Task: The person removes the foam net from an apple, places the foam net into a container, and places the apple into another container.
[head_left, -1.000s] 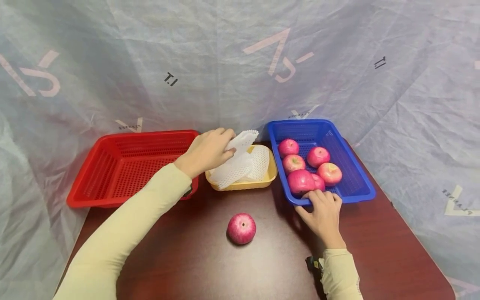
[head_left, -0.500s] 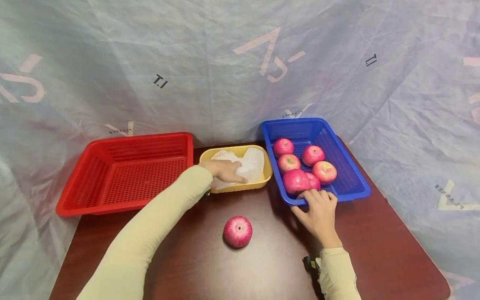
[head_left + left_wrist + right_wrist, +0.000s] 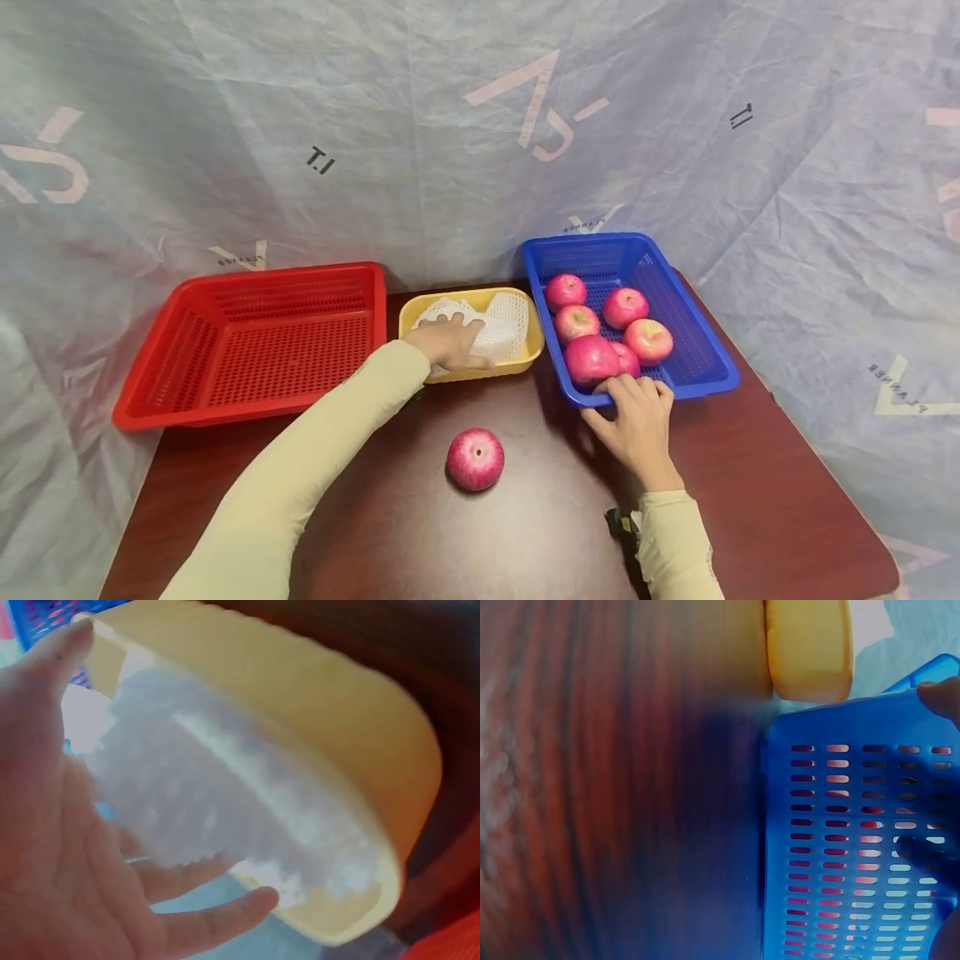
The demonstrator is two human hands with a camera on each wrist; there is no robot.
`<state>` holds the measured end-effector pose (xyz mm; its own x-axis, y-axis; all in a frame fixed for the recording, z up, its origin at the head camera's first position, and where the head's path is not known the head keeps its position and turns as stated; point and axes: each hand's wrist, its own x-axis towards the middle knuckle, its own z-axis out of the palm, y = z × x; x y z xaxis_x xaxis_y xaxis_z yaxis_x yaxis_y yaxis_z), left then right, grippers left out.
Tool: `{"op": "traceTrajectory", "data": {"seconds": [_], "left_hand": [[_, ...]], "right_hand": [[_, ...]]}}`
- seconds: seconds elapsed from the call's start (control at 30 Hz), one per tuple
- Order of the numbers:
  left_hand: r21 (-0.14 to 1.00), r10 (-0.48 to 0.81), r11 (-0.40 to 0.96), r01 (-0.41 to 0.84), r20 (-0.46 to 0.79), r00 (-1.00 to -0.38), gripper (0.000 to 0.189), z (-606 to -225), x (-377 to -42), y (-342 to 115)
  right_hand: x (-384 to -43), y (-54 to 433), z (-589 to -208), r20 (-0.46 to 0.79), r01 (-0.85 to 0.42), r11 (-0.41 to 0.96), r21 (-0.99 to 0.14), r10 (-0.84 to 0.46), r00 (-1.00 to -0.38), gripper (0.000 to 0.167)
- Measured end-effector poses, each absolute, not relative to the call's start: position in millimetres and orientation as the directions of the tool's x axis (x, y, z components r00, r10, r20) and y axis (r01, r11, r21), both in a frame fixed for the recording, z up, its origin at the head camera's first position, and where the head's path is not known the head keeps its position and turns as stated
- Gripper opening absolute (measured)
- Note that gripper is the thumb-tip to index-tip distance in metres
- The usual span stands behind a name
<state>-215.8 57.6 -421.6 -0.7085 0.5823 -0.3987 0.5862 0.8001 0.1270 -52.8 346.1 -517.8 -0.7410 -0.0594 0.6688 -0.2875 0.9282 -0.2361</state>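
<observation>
My left hand (image 3: 447, 343) lies spread over the near left part of a shallow yellow basket (image 3: 534, 354). Beneath it are white foam fruit nets (image 3: 508, 321). In the left wrist view the thumb and fingers are extended around a foam net (image 3: 187, 772), apart from each other. My right hand (image 3: 637, 425) grips the near rim of a blue basket (image 3: 697, 358), fingers over the edge and thumb outside. Several red apples (image 3: 576, 323) rest in that basket, the closest right by the fingertips. A single apple (image 3: 476, 459) sits on the table between my forearms.
A red perforated basket (image 3: 292, 350) stands at the left, beside the yellow one. The dark wooden table (image 3: 765, 492) narrows toward the back, where a grey printed cloth (image 3: 420, 133) hangs close behind the baskets.
My left hand has let go of a foam net it held above the yellow basket; the net now lies inside. The hand is lower, its fingers spread. My right hand stays on the blue rim.
</observation>
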Motion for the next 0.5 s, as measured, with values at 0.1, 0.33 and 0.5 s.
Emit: {"op": "traceTrajectory", "data": {"seconds": [0.1, 0.33, 0.5], "left_hand": [[0.129, 0.592, 0.797, 0.590, -0.357, -0.723, 0.088, -410.3, -212.0, 52.0], [0.072, 0.637, 0.765, 0.639, -0.229, -0.736, 0.081, -384.4, -189.5, 37.7], [0.073, 0.768, 0.637, 0.767, -0.134, -0.626, 0.066, -370.0, -150.3, 32.2]], "right_hand": [[-53.0, 345.7, -517.2, 0.670, -0.287, 0.928, -0.239, -0.057, -0.740, 0.030], [-53.0, 345.3, -514.9, 0.666, -0.284, 0.930, -0.231, -0.062, -0.744, 0.030], [-53.2, 345.2, -515.0, 0.667, -0.284, 0.930, -0.234, -0.059, -0.742, 0.030]]}}
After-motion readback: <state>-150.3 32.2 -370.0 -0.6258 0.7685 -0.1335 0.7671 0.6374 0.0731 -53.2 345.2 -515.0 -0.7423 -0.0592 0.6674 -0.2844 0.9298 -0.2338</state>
